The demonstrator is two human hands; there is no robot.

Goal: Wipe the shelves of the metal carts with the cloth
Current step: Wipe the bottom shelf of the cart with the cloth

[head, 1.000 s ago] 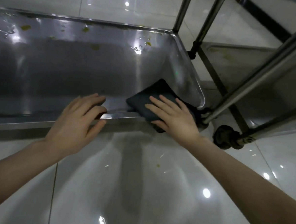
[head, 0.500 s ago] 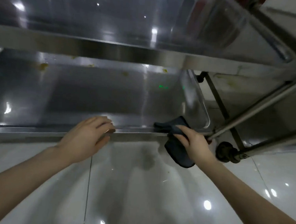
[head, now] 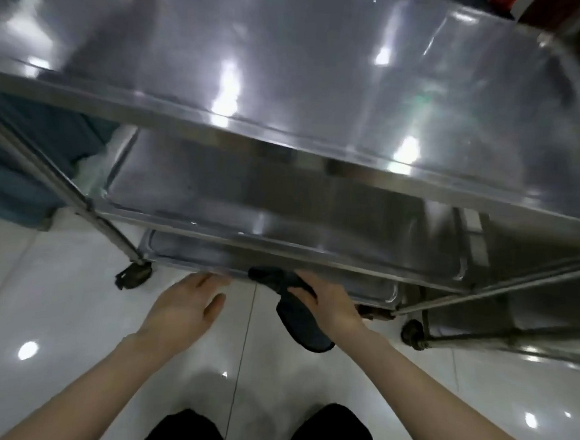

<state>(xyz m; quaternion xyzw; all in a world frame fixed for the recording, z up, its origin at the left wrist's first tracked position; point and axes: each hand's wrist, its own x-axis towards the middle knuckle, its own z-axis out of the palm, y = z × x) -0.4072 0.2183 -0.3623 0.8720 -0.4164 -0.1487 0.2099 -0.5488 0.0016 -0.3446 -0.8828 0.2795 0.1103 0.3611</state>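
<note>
A steel cart with three shelves fills the view: the top shelf (head: 309, 66), the middle shelf (head: 266, 201) and the bottom shelf (head: 190, 252) near the floor. My right hand (head: 331, 301) is shut on a dark cloth (head: 300, 320), which hangs down from the bottom shelf's front rim over the floor. My left hand (head: 183, 305) hovers with fingers apart just in front of that rim, holding nothing.
A second steel cart (head: 533, 305) stands close on the right, its caster (head: 412, 335) beside my right hand. The first cart's caster (head: 133, 274) sits at the left. A blue bin (head: 16, 180) is behind on the left. My dark-trousered knees (head: 260, 434) show over glossy white tiles.
My view has risen from the bottom shelf to take in all three shelves. My right hand pulled the cloth off the bottom shelf over its rim. My left hand let go of the rim.
</note>
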